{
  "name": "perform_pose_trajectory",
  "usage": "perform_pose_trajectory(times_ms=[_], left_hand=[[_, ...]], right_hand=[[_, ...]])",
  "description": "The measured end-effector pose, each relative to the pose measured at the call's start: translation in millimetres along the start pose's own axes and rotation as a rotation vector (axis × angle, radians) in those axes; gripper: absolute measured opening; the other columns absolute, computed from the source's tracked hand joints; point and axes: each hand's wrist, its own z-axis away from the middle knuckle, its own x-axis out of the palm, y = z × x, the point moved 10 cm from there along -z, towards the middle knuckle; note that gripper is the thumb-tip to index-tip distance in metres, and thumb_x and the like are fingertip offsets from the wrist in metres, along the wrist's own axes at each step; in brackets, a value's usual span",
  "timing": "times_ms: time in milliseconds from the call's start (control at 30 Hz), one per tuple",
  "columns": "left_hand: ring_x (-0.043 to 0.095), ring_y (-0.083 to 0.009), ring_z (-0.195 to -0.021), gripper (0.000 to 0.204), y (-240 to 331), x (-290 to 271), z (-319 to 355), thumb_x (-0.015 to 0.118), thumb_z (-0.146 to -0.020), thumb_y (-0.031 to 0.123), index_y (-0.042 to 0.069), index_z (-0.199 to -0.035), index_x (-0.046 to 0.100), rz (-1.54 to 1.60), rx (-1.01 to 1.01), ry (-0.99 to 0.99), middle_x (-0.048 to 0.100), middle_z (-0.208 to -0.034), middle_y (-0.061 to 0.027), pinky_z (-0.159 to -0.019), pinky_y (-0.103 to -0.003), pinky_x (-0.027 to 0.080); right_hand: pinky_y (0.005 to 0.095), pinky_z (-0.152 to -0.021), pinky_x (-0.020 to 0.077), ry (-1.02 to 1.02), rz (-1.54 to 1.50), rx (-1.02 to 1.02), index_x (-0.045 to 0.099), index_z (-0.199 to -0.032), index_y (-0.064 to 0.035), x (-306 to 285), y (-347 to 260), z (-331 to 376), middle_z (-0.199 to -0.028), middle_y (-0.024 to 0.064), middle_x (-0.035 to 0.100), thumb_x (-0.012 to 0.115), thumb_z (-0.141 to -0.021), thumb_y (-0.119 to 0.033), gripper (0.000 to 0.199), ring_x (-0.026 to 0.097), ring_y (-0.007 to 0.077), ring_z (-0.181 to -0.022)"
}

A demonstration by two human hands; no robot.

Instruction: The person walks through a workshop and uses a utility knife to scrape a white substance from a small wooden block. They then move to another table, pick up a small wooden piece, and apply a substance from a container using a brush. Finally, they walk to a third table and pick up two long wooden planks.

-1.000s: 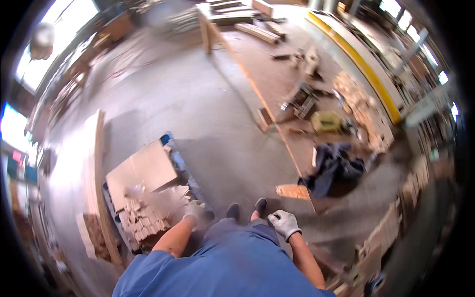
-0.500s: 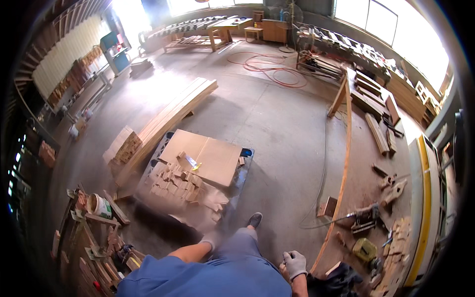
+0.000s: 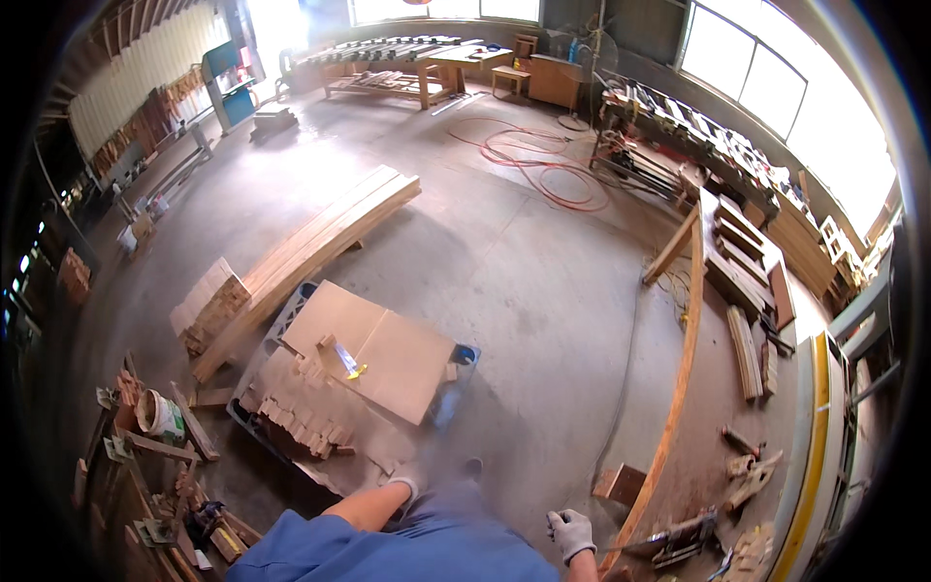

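Note:
My left hand (image 3: 407, 482), in a pale glove, is low beside my leg, near the front edge of the cardboard-covered pallet; its fingers are mostly hidden and blurred. Held out at my right side, my gloved right hand (image 3: 572, 534) has its fingers curled in; whether anything is inside them cannot be made out. Small wooden blocks (image 3: 303, 412) lie in rows on the cardboard sheet (image 3: 378, 341) covering the dark blue pallet (image 3: 467, 357). A slim tool with a yellow end (image 3: 349, 363) rests on the cardboard, next to a block.
Long timber boards (image 3: 330, 254) lie behind the pallet. Wood offcuts and a white bucket (image 3: 161, 415) stand at left. A workbench (image 3: 713, 407) with clamps and tools runs along my right, a wooden box (image 3: 621, 483) by its edge. A red hose (image 3: 543, 175) coils on the floor.
My view has shifted, and the pallet appears lower and further left. My left arm reaches slightly more forward. My right hand stays at my side, a little lower in view.

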Motion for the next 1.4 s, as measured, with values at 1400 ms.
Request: perform_pose_trajectory(times_ms=[1400], left_hand=[[0.066,-0.0327,-0.117,0.035,278,-205,-270,0.062,-0.082,0.027,0.017,-0.112,0.077,0.047,-0.209,-0.104,0.070,-0.122,-0.0148,-0.101,-0.042,0.052]], right_hand=[[0.0371,-0.073,0.0564,-0.149,0.227,-0.061,0.073,-0.091,0.0019,-231,-260,-473,-0.083,0.0164,0.074,0.067,-0.089,-0.043,0.045,0.073,0.0258,-0.074]])
